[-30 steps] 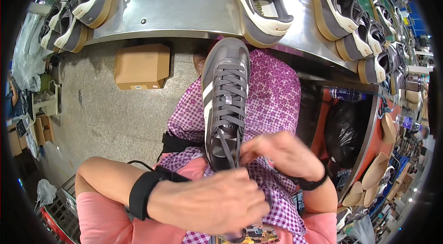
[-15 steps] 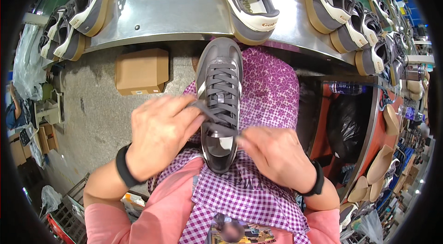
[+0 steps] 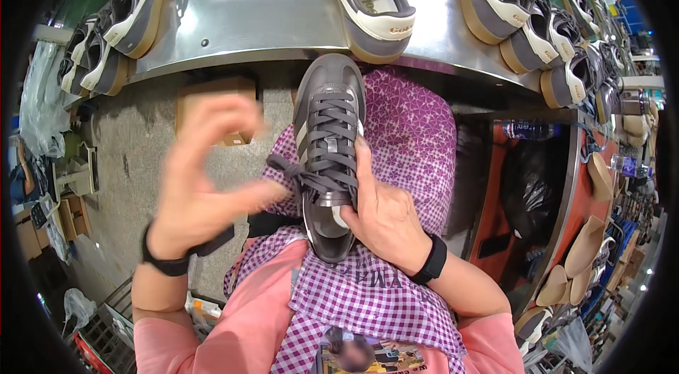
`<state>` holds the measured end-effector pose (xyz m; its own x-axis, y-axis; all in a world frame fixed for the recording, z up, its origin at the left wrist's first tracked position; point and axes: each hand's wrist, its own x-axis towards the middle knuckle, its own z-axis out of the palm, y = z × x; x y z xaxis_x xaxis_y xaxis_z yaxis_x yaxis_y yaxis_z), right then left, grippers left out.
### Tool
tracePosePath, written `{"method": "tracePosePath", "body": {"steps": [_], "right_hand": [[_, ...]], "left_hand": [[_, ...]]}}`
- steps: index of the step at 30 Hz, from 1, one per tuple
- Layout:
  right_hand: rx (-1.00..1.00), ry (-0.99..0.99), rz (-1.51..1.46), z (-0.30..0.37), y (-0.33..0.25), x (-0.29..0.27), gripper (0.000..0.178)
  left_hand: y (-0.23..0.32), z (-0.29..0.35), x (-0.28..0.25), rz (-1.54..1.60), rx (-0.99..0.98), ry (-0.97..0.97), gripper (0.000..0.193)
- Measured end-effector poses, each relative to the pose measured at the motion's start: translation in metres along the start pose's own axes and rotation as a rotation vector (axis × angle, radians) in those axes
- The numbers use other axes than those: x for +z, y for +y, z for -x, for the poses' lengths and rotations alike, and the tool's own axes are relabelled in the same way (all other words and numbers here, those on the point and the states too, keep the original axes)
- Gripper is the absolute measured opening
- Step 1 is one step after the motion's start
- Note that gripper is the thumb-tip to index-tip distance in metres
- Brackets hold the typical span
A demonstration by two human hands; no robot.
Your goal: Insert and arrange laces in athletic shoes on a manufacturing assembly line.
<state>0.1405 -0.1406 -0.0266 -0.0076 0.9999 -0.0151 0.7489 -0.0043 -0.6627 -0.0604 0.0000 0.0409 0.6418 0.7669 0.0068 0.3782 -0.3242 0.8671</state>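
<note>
A metal table (image 3: pixel 247 3) is stretching across the top of the frame, its curved edge gleaming. A purple-and-white patterned apron (image 3: pixel 414 141) is covering the person's lap in the middle and lower middle. A brown cardboard box (image 3: pixel 212 86) is sitting on the floor left of center, partly hidden by a hand. A dark grey shoe (image 3: pixel 327 144) with white stripes is lying over the apron at the center, its toe pointing toward the top of the frame. On the table, another grey-and-white shoe (image 3: pixel 378 17) is standing at upper center, while more shoes are clustering at upper left and upper right. The left hand (image 3: pixel 194 204) is hovering left of center, blurred, its thumb and fingers standing apart and holding nothing. The right hand (image 3: pixel 387 215) is clamping its fingers on the held shoe's right side. Black bands (image 3: pixel 433 261) are circling both wrists. Dark laces (image 3: pixel 293 170) are jutting from the held shoe's left side, near the left thumb.
</note>
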Motion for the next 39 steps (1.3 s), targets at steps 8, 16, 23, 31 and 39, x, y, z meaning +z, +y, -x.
{"method": "tracePosePath", "body": {"steps": [8, 16, 23, 31, 39], "right_hand": [[-0.195, 0.0, -0.127, -0.014, -0.007, -0.024, 0.082], [0.132, 0.13, -0.009, -0.164, 0.054, -0.117, 0.049], [0.126, 0.248, -0.128, -0.158, 0.057, -0.076, 0.044], [0.159, 0.124, -0.187, 0.0, 0.014, 0.001, 0.082], [0.059, 0.066, -0.255, 0.014, 0.019, -0.005, 0.072]], "left_hand": [[-0.032, 0.038, 0.073, -0.138, -0.007, 0.066, 0.094], [-0.057, -0.093, -0.021, -0.245, 0.162, 0.404, 0.068], [0.004, -0.103, -0.018, -0.519, 0.324, 0.403, 0.063], [-0.027, -0.006, 0.094, -0.221, 0.005, -0.264, 0.088], [-0.027, 0.016, 0.097, -0.048, -0.133, -0.166, 0.084]]}}
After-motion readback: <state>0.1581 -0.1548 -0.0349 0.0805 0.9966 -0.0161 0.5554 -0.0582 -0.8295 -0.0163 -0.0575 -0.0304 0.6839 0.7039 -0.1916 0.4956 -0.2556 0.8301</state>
